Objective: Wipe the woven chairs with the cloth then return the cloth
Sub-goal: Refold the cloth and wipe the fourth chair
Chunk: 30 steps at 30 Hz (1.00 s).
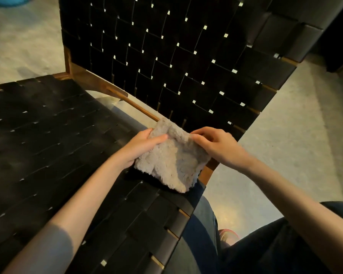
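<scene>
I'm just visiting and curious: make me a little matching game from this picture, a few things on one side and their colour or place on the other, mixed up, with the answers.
Things:
1. cloth
2. woven chair
3. left hand
4. chair frame

Descriptions:
A. brown wood
B. black straps
C. fluffy, beige-grey
D. grips the cloth's left edge

Pairs: 1-C, 2-B, 3-D, 4-A. The right hand pinches the cloth's other edge.
</scene>
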{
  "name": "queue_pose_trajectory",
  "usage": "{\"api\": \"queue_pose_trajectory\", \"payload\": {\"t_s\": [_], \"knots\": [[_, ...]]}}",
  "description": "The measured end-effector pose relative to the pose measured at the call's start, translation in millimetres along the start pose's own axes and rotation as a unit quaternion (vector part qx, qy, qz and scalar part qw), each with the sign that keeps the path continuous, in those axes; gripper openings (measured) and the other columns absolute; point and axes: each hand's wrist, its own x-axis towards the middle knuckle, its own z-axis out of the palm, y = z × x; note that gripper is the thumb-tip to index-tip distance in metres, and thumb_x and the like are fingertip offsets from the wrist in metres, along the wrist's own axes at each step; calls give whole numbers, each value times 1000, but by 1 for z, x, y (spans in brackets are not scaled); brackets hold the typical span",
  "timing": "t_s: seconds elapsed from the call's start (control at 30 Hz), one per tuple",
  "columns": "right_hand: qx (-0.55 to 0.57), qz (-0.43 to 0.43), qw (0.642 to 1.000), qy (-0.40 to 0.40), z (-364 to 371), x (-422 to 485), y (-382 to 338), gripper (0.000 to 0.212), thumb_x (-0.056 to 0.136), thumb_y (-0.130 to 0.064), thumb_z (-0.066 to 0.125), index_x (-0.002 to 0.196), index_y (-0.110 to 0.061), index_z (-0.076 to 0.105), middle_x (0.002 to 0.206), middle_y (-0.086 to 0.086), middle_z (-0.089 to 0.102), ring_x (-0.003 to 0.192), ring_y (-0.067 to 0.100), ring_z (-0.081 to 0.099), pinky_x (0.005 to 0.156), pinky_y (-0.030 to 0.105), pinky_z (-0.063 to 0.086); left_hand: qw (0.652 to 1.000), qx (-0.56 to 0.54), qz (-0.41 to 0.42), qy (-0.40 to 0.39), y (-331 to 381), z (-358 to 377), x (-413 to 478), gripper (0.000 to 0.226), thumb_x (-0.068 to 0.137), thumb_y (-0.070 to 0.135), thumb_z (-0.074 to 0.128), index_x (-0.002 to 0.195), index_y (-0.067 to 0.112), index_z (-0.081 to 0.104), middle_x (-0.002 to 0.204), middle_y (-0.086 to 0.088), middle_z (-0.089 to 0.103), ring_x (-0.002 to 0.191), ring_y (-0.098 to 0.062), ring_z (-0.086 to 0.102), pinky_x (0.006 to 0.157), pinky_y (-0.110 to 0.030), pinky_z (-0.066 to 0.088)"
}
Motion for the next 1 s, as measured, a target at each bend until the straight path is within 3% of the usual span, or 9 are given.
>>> {"api": "queue_pose_trajectory", "payload": {"t_s": [0.1, 0.23, 0.37, 0.53, 0.63, 0.7, 0.83, 1.0], "knots": [[-147, -124, 978, 77, -17, -2, 2, 26, 98, -24, 49, 120, -20, 62, 109, -5, 63, 99, 10, 59, 82, 25, 53, 991, -79, -62, 86, -7, -1, 1, 46, 93, 31, 57, 136, 19, 45, 128, -4, 59, 115, -19, 57, 99, -40, 46], [-299, -256, 907, 148, -40, 1, 5, 27, 92, -16, 51, 114, -15, 67, 115, 5, 64, 116, 23, 55, 100, 34, 43, 953, -185, -107, 217, -9, 11, 12, 57, 94, 24, 56, 143, 14, 29, 136, -12, 50, 121, -28, 52, 92, -42, 48], [-328, -261, 886, 199, -52, 10, 13, 27, 92, -15, 49, 113, -15, 67, 125, 8, 61, 129, 27, 46, 117, 40, 19, 915, -222, -98, 323, 6, 40, 22, 56, 97, 18, 52, 142, 15, 20, 139, -17, 41, 124, -32, 47, 92, -39, 45], [-376, -273, 861, 209, -58, 15, 16, 27, 92, -13, 52, 114, -13, 67, 129, 11, 59, 133, 30, 42, 119, 44, 9, 899, -367, -71, 230, 14, 75, 36, 64, 99, 31, 45, 151, 29, 8, 152, -10, 30, 135, -31, 37, 111, -46, 34], [-382, -279, 857, 206, -62, 17, 16, 28, 93, -14, 50, 116, -13, 66, 129, 10, 59, 134, 28, 42, 119, 42, 5, 892, -408, -40, 193, 15, 91, 39, 63, 96, 52, 34, 150, 23, 19, 153, -8, 31, 137, -27, 35, 113, -44, 31], [-383, -279, 856, 206, -62, 18, 16, 29, 93, -16, 48, 117, -13, 65, 129, 10, 59, 133, 28, 42, 119, 41, 3, 879, -437, -25, 190, 15, 94, 39, 66, 95, 61, 21, 150, 25, 17, 154, -9, 27, 140, -29, 29, 115, -46, 23], [-394, -284, 849, 210, -63, 21, 18, 32, 94, -19, 44, 117, -13, 65, 129, 10, 58, 133, 28, 42, 120, 42, 4, 874, -447, -21, 187, 15, 103, 46, 59, 97, 52, 33, 150, 33, 15, 156, -9, 21, 142, -31, 24, 115, -50, 23], [-420, -296, 830, 215, -63, 23, 19, 32, 95, -20, 41, 117, -12, 64, 131, 11, 57, 134, 29, 41, 120, 46, 7, 882, -425, -17, 202, 22, 118, 51, 69, 96, 38, 49, 147, 46, 3, 156, -7, 18, 139, -34, 29, 107, -46, 39]]}}
